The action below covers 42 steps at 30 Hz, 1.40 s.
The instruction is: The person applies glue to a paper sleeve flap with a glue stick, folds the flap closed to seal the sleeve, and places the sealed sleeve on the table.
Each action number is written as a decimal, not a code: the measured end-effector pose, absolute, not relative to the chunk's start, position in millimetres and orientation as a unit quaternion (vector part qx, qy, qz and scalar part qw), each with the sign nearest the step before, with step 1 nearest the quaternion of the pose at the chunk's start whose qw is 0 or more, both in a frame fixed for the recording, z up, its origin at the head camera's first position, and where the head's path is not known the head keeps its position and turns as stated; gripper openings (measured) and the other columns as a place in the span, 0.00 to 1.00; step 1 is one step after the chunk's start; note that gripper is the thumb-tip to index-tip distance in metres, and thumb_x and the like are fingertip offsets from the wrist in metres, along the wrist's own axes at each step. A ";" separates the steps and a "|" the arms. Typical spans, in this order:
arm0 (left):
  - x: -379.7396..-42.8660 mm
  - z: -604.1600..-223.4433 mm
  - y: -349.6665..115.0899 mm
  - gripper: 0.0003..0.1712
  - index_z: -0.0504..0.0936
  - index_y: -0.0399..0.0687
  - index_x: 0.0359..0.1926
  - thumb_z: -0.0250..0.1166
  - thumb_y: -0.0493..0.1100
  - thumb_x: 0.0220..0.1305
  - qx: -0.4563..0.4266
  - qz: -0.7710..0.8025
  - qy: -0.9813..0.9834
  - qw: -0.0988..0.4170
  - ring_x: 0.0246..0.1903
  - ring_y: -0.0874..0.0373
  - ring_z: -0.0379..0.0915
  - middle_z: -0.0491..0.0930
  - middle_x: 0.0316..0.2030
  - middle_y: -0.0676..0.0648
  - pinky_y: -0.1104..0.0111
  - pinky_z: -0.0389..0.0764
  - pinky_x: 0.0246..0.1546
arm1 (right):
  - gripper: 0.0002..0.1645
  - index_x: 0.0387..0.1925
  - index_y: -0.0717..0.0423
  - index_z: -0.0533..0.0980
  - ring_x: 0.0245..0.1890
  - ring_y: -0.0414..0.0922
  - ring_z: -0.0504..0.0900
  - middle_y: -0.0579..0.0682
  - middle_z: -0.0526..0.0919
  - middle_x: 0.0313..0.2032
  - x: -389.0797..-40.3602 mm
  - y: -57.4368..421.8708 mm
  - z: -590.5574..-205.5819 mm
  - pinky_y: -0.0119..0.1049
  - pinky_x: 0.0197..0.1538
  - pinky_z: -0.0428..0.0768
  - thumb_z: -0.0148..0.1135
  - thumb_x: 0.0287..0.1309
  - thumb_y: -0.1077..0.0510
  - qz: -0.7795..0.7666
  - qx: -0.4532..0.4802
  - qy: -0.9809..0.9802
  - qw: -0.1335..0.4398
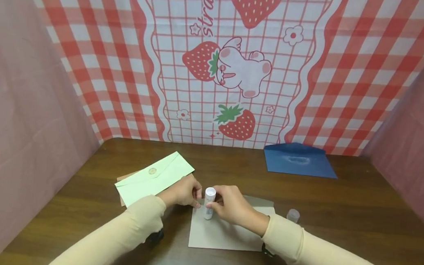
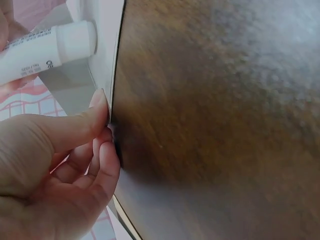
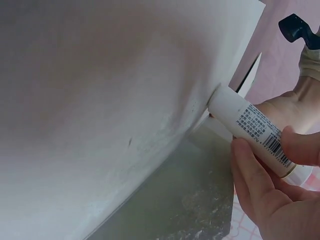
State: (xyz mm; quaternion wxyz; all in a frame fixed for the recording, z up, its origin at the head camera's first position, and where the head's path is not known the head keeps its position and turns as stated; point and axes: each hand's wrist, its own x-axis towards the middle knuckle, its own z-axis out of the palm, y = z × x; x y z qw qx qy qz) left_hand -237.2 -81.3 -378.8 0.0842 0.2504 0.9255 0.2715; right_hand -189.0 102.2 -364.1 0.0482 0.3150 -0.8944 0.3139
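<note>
At the envelope (image 1: 234, 237), hands (image 1: 185, 191) (image 1: 234, 206) angle inward.

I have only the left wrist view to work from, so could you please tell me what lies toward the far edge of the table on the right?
Observer: The head view shows a blue envelope on the far right of the table.
Operator: Thank you; could you also tell me whether the white glue stick carries a barcode?
Observer: Yes, the right wrist view shows a barcode on it, close to the thumb of the right hand.
</note>
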 end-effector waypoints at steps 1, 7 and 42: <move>-236.9 -378.2 -81.1 0.13 0.77 0.40 0.18 0.77 0.30 0.41 0.256 0.269 0.925 0.086 0.20 0.64 0.65 0.74 0.16 0.53 0.77 0.66 0.20 | 0.09 0.34 0.61 0.80 0.33 0.44 0.86 0.54 0.87 0.32 -188.2 103.0 -363.6 0.30 0.35 0.83 0.69 0.53 0.60 0.314 0.314 -0.895 0.045; -234.5 -375.0 -79.7 0.13 0.77 0.41 0.18 0.77 0.33 0.42 0.264 0.258 0.924 0.098 0.19 0.65 0.65 0.74 0.17 0.52 0.77 0.67 0.20 | 0.07 0.32 0.60 0.79 0.32 0.41 0.85 0.53 0.86 0.30 -182.0 112.6 -361.0 0.24 0.34 0.80 0.69 0.53 0.60 0.312 0.315 -0.896 0.043; -238.4 -371.4 -74.8 0.12 0.80 0.45 0.21 0.78 0.39 0.44 0.245 0.217 0.940 0.099 0.22 0.64 0.67 0.78 0.20 0.52 0.76 0.69 0.24 | 0.09 0.34 0.60 0.79 0.33 0.43 0.85 0.51 0.86 0.31 -170.6 201.6 -355.8 0.31 0.35 0.83 0.69 0.52 0.61 0.280 0.253 -0.923 0.075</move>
